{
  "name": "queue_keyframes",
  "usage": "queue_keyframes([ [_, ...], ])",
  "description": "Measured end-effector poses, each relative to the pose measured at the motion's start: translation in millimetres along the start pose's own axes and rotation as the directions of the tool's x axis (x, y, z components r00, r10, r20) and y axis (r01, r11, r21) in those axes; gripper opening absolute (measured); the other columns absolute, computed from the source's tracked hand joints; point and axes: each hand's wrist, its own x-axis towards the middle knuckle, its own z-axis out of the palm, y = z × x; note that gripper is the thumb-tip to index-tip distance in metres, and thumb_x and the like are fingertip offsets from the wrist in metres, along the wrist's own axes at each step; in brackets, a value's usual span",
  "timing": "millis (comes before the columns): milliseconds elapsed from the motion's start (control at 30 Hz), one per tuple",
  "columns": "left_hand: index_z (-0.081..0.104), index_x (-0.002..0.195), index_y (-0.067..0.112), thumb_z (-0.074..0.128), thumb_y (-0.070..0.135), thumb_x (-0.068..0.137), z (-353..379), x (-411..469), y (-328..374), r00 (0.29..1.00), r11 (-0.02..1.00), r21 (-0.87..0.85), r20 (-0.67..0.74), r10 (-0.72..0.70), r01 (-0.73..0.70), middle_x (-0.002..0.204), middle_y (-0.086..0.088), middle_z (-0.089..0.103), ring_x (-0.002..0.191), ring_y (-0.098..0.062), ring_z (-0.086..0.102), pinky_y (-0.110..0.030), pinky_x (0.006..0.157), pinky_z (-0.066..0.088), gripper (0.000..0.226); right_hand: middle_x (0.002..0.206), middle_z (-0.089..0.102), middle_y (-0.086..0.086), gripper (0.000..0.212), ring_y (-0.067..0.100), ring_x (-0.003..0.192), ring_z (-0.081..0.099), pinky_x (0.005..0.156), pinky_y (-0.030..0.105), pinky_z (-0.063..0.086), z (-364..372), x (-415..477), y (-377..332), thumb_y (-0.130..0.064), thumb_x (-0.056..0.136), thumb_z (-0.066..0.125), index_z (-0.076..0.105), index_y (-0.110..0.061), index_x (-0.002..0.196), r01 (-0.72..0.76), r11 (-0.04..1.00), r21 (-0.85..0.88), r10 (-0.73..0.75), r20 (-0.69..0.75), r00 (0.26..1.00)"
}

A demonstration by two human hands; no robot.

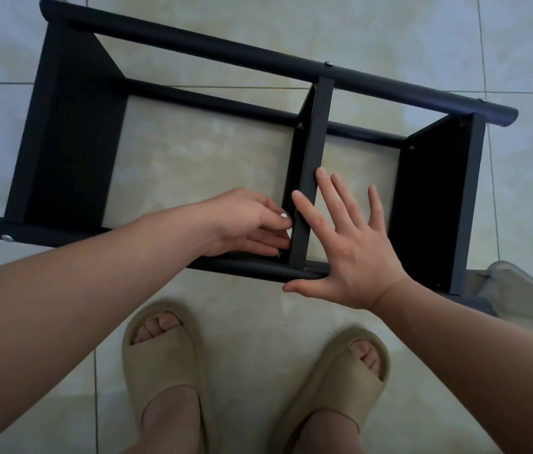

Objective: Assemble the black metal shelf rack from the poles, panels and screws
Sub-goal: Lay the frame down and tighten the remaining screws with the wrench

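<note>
While the rack [226, 52] lies by the slippers [160, 362], right hand [353, 253] lies flat on its panel [312, 149], which blocks left hand [242, 221] fingertips [279, 238], grip unclear.

The rack [258, 57] lies on the floor [226, 158] (on its side), behind both slippers [160, 355].

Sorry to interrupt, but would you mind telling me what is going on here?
A person in beige slippers stands over the black shelf rack, which lies on its side on the tiled floor. The right hand is spread flat, steadying the middle panel and the near pole. The left hand reaches in on the panel's other side, fingers by a screw at its lower corner; whether they hold anything is unclear.
</note>
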Motion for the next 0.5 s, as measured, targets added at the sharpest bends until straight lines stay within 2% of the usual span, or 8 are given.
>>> queue_keyframes([
  [300, 0.064, 0.104, 0.007, 0.068, 0.011, 0.093, -1.1, 1.9, -2.0, 0.999, 0.999, 0.048, -0.027, 0.022, -0.020, 0.101, -0.017, 0.075, 0.089, -0.025, 0.076, -0.032, 0.070, 0.062, 0.012, 0.170, -0.002, 0.014, 0.117, 0.032, 0.157, 0.007, 0.117, 0.072, 0.012, -0.2, 0.4, 0.3, -0.095, 0.074, 0.037, 0.013, -0.024, 0.163, -0.001, 1.000, 0.009, 0.001, 0.010, 1.000],
  [500, 0.064, 0.099, 0.009, 0.066, 0.010, 0.094, -0.3, 2.2, -1.5, 0.999, 0.997, 0.068, -0.031, 0.025, -0.023, 0.102, -0.016, 0.075, 0.089, -0.024, 0.076, -0.032, 0.071, 0.062, 0.005, 0.170, -0.001, 0.015, 0.117, 0.033, 0.156, 0.013, 0.118, 0.070, 0.012, -0.9, -0.2, -0.6, -0.095, 0.073, 0.038, 0.013, -0.024, 0.163, -0.002, 1.000, 0.020, 0.002, 0.016, 1.000],
])
